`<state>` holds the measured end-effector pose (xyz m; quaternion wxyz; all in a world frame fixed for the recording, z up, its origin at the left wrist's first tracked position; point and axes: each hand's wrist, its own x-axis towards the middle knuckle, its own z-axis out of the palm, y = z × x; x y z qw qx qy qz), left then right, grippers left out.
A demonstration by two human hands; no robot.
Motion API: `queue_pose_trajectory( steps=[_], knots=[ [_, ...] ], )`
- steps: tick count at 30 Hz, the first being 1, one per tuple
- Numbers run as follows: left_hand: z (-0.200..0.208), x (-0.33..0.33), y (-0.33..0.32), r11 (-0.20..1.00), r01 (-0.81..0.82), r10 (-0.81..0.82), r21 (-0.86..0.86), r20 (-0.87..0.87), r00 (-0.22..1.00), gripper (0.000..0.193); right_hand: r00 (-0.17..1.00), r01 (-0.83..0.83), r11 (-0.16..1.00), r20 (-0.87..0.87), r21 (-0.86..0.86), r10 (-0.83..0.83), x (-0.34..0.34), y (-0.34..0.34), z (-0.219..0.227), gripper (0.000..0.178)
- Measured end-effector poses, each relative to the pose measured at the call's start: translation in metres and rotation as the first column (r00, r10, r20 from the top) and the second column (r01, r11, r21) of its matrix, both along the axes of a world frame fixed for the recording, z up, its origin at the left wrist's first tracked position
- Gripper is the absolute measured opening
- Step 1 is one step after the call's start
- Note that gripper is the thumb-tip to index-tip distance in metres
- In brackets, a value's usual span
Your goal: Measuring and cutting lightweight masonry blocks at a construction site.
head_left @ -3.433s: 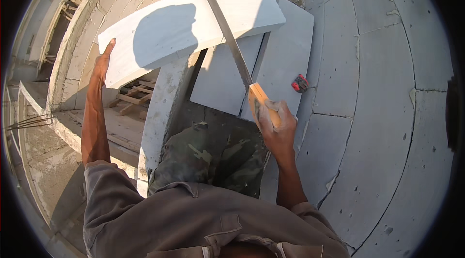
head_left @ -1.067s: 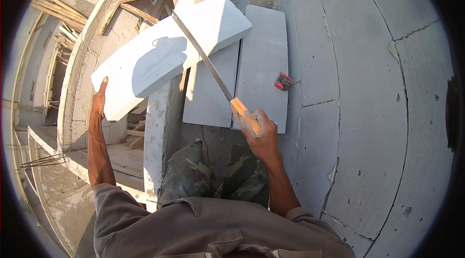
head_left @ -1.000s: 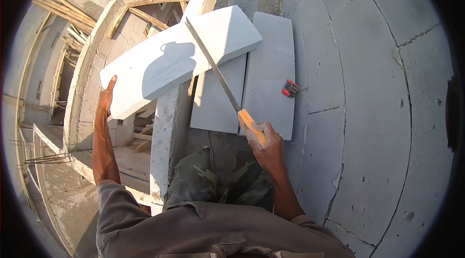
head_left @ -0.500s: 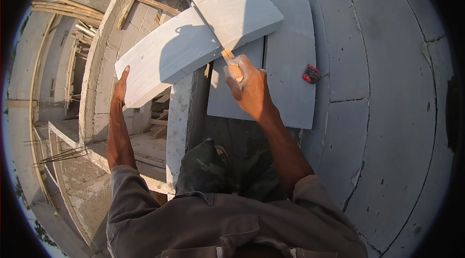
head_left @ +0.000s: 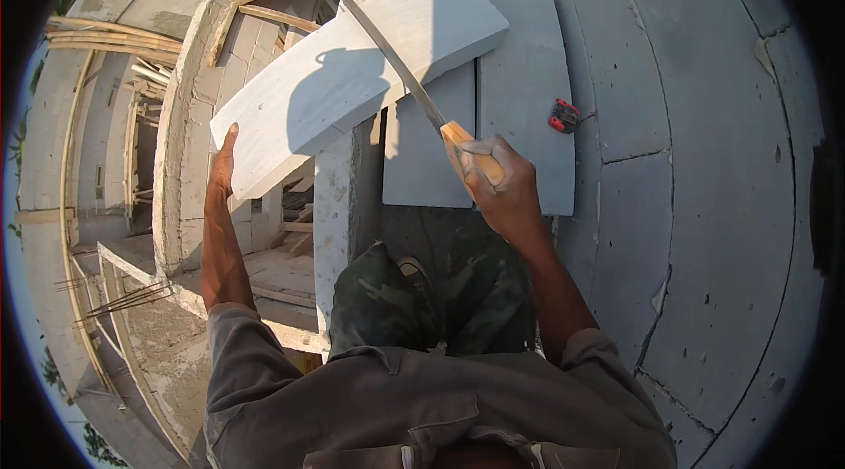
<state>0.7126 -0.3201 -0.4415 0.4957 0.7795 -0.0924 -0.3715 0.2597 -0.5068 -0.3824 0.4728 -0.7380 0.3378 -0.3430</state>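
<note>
A long white aerated concrete block point(head_left: 352, 73) lies slantwise over other blocks and a wall top, its left end jutting past the wall. My left hand point(head_left: 222, 165) grips that left end, thumb on the upper face and the other fingers hidden beneath. In my right hand point(head_left: 503, 183) is a handsaw point(head_left: 387, 48), its wooden handle wrapped by my fingers. The long blade crosses the block near its middle and points away to the far left. Whether its teeth sit in a cut I cannot tell. A head-shaped shadow falls on the block.
Two more white blocks point(head_left: 528, 108) lie under and right of the held one. A red and black tape measure point(head_left: 563, 116) rests on the right one's edge. A block wall point(head_left: 634, 231) rises at the right. Left of the wall top point(head_left: 333, 223) is a drop with timber pieces.
My right hand has drawn the handsaw back toward me and to the right, so more blade shows. My left hand keeps its hold on the block's end.
</note>
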Motion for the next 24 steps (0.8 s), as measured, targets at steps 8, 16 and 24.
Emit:
queue_pose_trajectory(
  steps=[8, 16, 24],
  knots=[
    [-0.007, -0.014, -0.059, 0.998, 0.051, -0.05, 0.025, -0.016, 0.999, 0.096, 0.997, -0.019, 0.999, -0.069, -0.039, 0.016, 0.093, -0.095, 0.036, 0.016],
    [-0.006, -0.009, -0.02, 0.999, 0.039, -0.038, -0.023, 0.046, 0.998, 0.093, 1.0, -0.022, 0.999, -0.017, -0.042, 0.022, -0.03, 0.014, 0.007, 0.017],
    [-0.016, -0.004, -0.007, 0.998, -0.03, 0.035, -0.06, 0.079, 0.996, 0.09, 0.996, -0.086, 0.996, -0.034, 0.023, 0.087, 0.043, -0.022, 0.014, 0.011]
  ],
)
